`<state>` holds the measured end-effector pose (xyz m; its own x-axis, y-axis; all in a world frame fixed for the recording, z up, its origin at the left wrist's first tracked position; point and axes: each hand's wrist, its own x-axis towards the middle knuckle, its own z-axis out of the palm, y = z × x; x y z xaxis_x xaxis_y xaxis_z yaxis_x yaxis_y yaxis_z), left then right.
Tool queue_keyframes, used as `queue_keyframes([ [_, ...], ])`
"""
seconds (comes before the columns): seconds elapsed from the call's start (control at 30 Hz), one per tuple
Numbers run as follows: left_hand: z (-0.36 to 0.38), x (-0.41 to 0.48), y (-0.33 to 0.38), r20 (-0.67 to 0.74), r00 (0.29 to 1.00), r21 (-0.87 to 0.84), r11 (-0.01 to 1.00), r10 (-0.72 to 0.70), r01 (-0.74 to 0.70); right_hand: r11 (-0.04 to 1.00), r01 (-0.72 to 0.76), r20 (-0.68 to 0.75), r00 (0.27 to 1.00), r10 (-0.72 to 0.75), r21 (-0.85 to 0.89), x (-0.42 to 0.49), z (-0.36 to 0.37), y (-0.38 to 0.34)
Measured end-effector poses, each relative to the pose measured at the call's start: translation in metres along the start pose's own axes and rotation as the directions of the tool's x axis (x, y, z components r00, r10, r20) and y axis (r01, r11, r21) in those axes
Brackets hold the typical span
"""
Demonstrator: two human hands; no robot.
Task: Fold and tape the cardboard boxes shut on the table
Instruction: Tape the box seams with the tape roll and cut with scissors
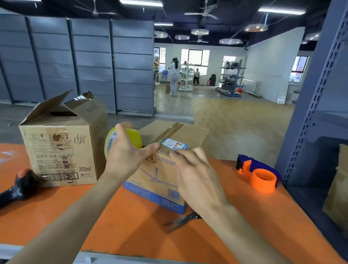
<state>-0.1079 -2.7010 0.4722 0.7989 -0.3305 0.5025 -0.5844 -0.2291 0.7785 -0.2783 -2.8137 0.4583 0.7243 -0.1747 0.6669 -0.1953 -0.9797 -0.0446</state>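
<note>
Orange table nearest, with scissors at six o'clock, half under the right forearm. Just beyond, the right hand, blurred, lays fairly straight fingers on the near top edge of the blue-printed box, seemingly smoothing tape. The left hand grips the yellow tape roll at that box's nine o'clock. Its flaps are down with a strip along the seam, so it looks nearly sealed. At ten o'clock the taller box stands with flaps up and untaped, its folding and taping not yet done.
</note>
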Motion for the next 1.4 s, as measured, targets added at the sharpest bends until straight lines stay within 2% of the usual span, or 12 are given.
queue_keyframes([
  [0.17, -0.004, 0.013, -0.006, 0.038, 0.999, -0.002, 1.0, -0.014, 0.014, 0.974, 0.03, -0.022, 0.999, -0.026, 0.225, -0.002, 0.002, 0.01],
  [0.27, -0.007, 0.02, -0.01, 0.046, 0.999, -0.013, 1.0, -0.019, 0.019, 0.971, 0.009, -0.043, 0.999, 0.001, 0.239, -0.006, 0.003, 0.027],
  [0.33, -0.011, 0.025, -0.012, 0.068, 0.997, -0.019, 0.999, -0.039, 0.04, 0.96, -0.133, 0.015, 0.991, 0.134, 0.245, -0.003, 0.004, 0.048],
  [0.43, -0.016, 0.032, -0.014, 0.119, 0.991, -0.017, 0.998, -0.062, 0.064, 0.886, -0.39, 0.169, 0.919, 0.356, 0.252, 0.006, 0.001, 0.087],
  [0.5, -0.017, 0.035, -0.013, 0.139, 0.988, -0.015, 0.998, -0.063, 0.065, 0.833, -0.464, 0.274, 0.879, 0.39, 0.301, 0.013, 0.002, 0.104],
  [0.67, -0.019, 0.039, -0.013, 0.179, 0.982, -0.027, 0.998, -0.055, 0.06, 0.76, -0.444, 0.386, 0.881, 0.274, 0.475, 0.034, 0.009, 0.114],
  [0.8, -0.02, 0.041, -0.013, 0.192, 0.979, -0.014, 0.997, -0.066, 0.07, 0.734, -0.463, 0.414, 0.87, 0.268, 0.498, 0.041, 0.018, 0.115],
  [0.93, -0.019, 0.036, -0.014, 0.162, 0.986, 0.007, 0.999, -0.035, 0.034, 0.723, -0.468, 0.406, 0.87, 0.278, 0.508, 0.038, 0.02, 0.111],
  [1.07, -0.018, 0.029, -0.013, 0.097, 0.995, 0.002, 1.0, -0.022, 0.022, 0.707, -0.491, 0.468, 0.847, 0.252, 0.509, 0.023, 0.025, 0.092],
  [1.17, -0.023, 0.023, -0.012, 0.027, 0.999, -0.022, 0.999, -0.034, 0.035, 0.716, -0.442, 0.468, 0.865, 0.18, 0.541, 0.005, 0.037, 0.07],
  [1.4, -0.04, 0.008, -0.011, -0.015, 1.0, 0.029, 1.0, 0.004, -0.003, 0.666, -0.411, 0.436, 0.889, 0.142, 0.622, 0.002, 0.038, 0.046],
])
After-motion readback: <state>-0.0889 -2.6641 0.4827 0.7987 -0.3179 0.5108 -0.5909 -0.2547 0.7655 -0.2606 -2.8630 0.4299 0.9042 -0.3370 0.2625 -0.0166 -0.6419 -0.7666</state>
